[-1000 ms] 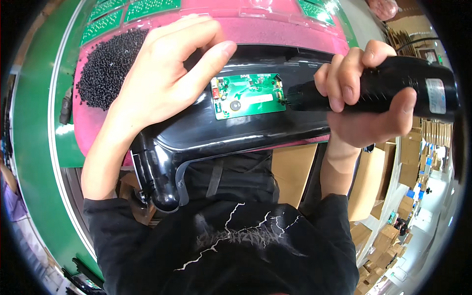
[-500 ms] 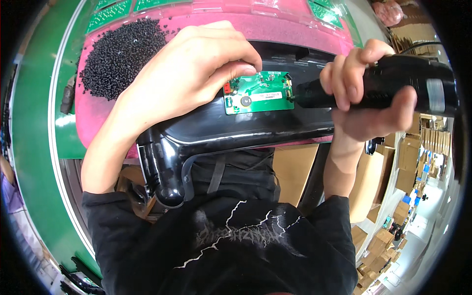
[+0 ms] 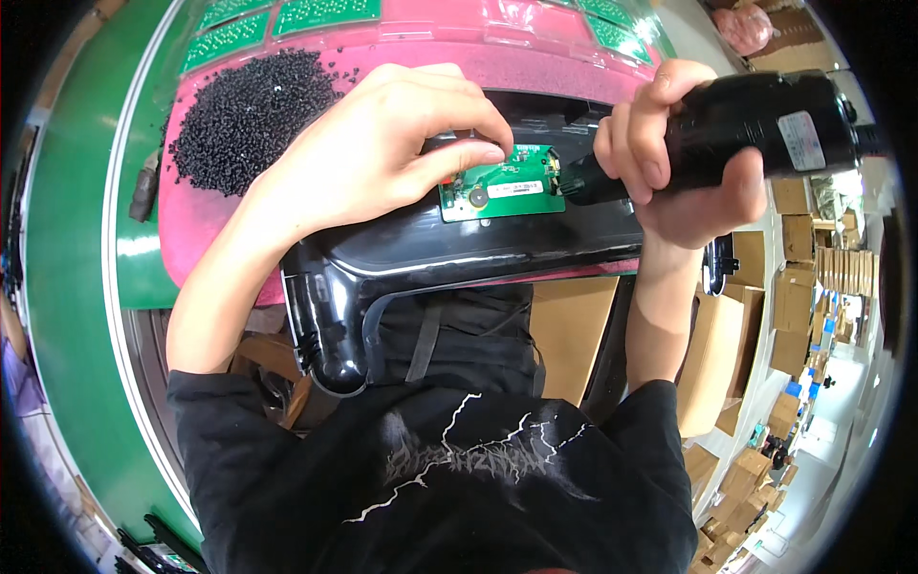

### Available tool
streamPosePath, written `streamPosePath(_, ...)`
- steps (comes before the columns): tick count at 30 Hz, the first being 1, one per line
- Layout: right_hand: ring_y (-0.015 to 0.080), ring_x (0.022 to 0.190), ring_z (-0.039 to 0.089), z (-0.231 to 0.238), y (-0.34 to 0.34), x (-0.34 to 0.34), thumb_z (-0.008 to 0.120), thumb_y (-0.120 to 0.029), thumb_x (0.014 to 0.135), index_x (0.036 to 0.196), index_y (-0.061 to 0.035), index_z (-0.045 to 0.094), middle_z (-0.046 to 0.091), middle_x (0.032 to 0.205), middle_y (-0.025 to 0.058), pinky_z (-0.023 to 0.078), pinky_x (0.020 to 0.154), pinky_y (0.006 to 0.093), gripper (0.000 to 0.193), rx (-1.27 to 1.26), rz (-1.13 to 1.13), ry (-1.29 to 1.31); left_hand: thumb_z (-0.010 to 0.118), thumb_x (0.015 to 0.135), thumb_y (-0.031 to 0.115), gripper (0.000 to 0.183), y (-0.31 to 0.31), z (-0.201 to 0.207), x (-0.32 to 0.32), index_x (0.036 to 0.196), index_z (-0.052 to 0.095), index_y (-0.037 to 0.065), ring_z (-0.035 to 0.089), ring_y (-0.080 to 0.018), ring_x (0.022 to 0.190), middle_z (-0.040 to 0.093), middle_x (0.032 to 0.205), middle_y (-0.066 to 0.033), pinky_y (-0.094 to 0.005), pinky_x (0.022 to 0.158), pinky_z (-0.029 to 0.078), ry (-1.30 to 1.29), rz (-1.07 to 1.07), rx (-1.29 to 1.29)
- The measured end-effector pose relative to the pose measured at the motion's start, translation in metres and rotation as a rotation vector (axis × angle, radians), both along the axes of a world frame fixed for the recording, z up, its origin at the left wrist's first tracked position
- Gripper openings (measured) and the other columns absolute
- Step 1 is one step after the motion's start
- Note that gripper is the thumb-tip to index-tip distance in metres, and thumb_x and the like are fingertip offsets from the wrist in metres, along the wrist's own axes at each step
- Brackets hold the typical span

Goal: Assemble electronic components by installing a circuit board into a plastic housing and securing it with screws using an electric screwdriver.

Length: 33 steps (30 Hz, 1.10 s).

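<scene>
A green circuit board [image 3: 521, 204] lies on a large glossy black plastic housing [image 3: 430, 251]. My left hand [image 3: 392, 143] reaches across the upper left of the board, thumb and index tips pressed together above it. Whatever they pinch, if anything, is hidden. My right hand [image 3: 669, 153] wraps around a black electric screwdriver [image 3: 736, 134], held nearly level with its cord end to the right. The screwdriver's nose is at the board's right edge; whether the bit touches a screw there I cannot tell.
A heap of small black screw-like parts [image 3: 244, 120] lies left on the pink mat [image 3: 182, 234]. Behind stand clear trays with more green boards [image 3: 325, 13]. A dark stick-like piece [image 3: 143, 191] rests on the green table [image 3: 72, 287]. Cardboard boxes [image 3: 798, 249] fill the right.
The screwdriver has come left and its rear end has swung, so a white label faces up. My left fingertips have come slightly lower over the board. The whole view has shifted a little.
</scene>
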State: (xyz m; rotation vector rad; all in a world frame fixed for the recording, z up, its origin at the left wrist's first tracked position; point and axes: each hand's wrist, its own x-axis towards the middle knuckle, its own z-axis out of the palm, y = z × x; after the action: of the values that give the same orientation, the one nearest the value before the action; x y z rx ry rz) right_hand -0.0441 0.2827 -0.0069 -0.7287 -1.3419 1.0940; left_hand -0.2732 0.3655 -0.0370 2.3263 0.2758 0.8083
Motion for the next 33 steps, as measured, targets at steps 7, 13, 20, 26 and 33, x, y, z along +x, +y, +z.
streamPosePath(7,0.0058,0.043,0.039,-0.001,0.016,0.006,0.06,-0.066,0.086,0.107,-0.0042,0.053,0.047,0.062,-0.0046,0.032,0.048,0.0243,0.066,-0.017,0.239,0.08,0.07,0.082,0.001,0.013,0.002,0.002,0.0,0.094,0.069,-0.002,0.066,-0.0257,0.084,0.068,0.087,-0.0125,-0.035,0.074,0.052,0.013,-0.001,0.037)
streamPosePath(13,0.009,0.053,0.045,-0.005,-0.004,-0.011,0.06,-0.061,0.086,0.109,-0.0069,0.056,0.051,0.068,-0.0022,0.036,0.056,0.0284,0.059,0.245,0.063,0.32,0.07,0.083,0.0,0.013,0.001,0.001,-0.001,0.096,0.07,-0.003,0.066,-0.0252,0.078,0.069,0.084,-0.0132,-0.0341,0.069,0.053,-0.057,-0.024,-0.003)
streamPosePath(20,0.0073,0.055,0.051,0.022,-0.015,-0.023,0.073,-0.05,0.077,0.104,-0.0079,0.055,0.056,0.07,-0.0028,0.04,0.062,0.0254,0.053,0.263,0.1,0.436,0.07,0.081,0.0,0.014,-0.004,0.002,-0.002,0.095,0.072,-0.003,0.066,-0.023,0.069,0.068,0.078,-0.0138,-0.0312,0.063,0.051,-0.064,-0.028,-0.135)
streamPosePath(26,0.0076,0.057,0.053,0.03,-0.017,-0.02,0.076,-0.047,0.073,0.103,-0.0096,0.054,0.056,0.071,-0.0038,0.04,0.065,0.0248,0.053,0.312,0.063,0.422,0.074,0.078,0.0,0.012,-0.002,0.002,-0.005,0.089,0.072,-0.003,0.066,-0.0238,0.068,0.068,0.075,-0.0129,-0.0327,0.061,0.051,-0.037,0.009,-0.072)
streamPosePath(33,0.0068,0.056,0.053,0.03,-0.014,-0.02,0.075,-0.047,0.073,0.103,-0.0094,0.052,0.056,0.071,-0.0039,0.04,0.063,0.0247,0.053,0.322,0.076,0.334,0.077,0.073,0.004,0.018,-0.003,-0.006,0.001,0.086,0.067,-0.004,0.064,-0.0304,0.072,0.065,0.074,-0.0119,-0.0382,0.064,0.051,-0.11,-0.001,0.179)
